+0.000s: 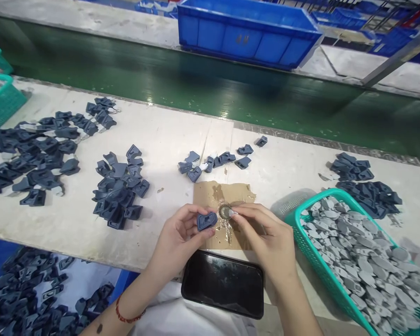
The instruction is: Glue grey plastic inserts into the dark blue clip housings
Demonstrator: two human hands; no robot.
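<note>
- Closest to us, a lap in white cloth (185,317), and just beyond it a black rectangular phone (224,284), dark screen up, at the table's (168,135) near edge.
- Up to the hands now! The left hand (182,228) has an angular dark blue-grey plastic piece (206,221) pinched between thumb and fingers, its recessed face turned towards us.
- Across from it, the right hand (271,233) grips a small pale-grey piece (233,213) in its fingertips, right at a small round dish (225,212); whether piece meets dish, I can't tell.
- Underneath, a torn-edged brown sheet (203,193), glistening with wet splashes (227,235).
- The step in hand, by my reading: wetting the pale-grey piece at the dish while the dark one waits alongside. The next move would call for a light, steady pinch and a level recess, with slippery fingertips the risk.
- Off to the right, a green plastic basket (318,270) brims with pale-grey pieces (357,252).
- To the left, a heap of dark blue-grey pieces (117,191) sits on the table; below its edge, a blue bin (124,282) carries plenty more.
</note>
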